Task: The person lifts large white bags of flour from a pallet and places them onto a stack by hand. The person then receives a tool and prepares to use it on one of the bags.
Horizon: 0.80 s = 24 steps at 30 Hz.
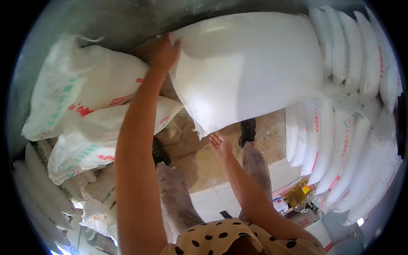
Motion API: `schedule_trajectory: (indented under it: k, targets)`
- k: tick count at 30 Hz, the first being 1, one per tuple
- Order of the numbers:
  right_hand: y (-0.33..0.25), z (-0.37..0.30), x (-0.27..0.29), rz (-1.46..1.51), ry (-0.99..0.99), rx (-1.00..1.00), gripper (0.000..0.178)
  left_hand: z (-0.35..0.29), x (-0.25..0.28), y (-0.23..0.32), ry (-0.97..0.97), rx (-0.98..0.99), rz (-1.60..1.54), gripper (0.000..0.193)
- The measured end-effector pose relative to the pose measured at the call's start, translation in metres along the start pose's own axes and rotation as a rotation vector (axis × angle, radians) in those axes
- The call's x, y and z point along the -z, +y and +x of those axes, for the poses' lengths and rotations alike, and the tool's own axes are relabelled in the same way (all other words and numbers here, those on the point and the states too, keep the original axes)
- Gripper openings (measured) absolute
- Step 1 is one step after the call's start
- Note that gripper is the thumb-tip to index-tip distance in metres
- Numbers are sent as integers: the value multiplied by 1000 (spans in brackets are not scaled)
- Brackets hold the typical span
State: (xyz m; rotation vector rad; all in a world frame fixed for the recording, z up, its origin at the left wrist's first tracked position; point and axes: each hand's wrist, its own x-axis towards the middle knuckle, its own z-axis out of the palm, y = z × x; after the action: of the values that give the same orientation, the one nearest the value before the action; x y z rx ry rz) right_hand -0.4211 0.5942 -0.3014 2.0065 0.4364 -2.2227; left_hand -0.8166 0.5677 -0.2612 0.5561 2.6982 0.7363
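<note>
A large, full white sack (250,68) fills the upper middle of the head view, its plain side toward me. My left hand (165,53) is closed on the sack's far left corner, with the arm stretched out. Just below the sack's near edge is my right hand (221,145), palm up and fingers stretched out. Its fingertips come close to the hem near the frayed corner; whether they touch it I cannot tell. The sack's underside is hidden.
Printed white sacks (97,80) lie piled on the left. A tall stack of white sacks (340,131) stands on the right. Flattened cardboard (199,163) covers the floor around my feet. Bottles of yellow liquid (299,195) stand at the lower right.
</note>
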Motion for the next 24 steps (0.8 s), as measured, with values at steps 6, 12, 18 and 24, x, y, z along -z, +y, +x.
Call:
schedule_trajectory:
  k: [6,12,18,24]
  targets:
    - [-11,41,-15,288,-182,-98,41,89,-53,-68,-250,129,117,65]
    - [-24,50,-34,430,-388,105,43,83,-59,-47,-199,65,-115,51]
    - [-16,38,-7,583,-375,188,47,-2,-55,-57,217,-159,-163,39]
    - [-1,-5,59,421,-313,398,47,-147,-43,-9,-3,641,-962,51]
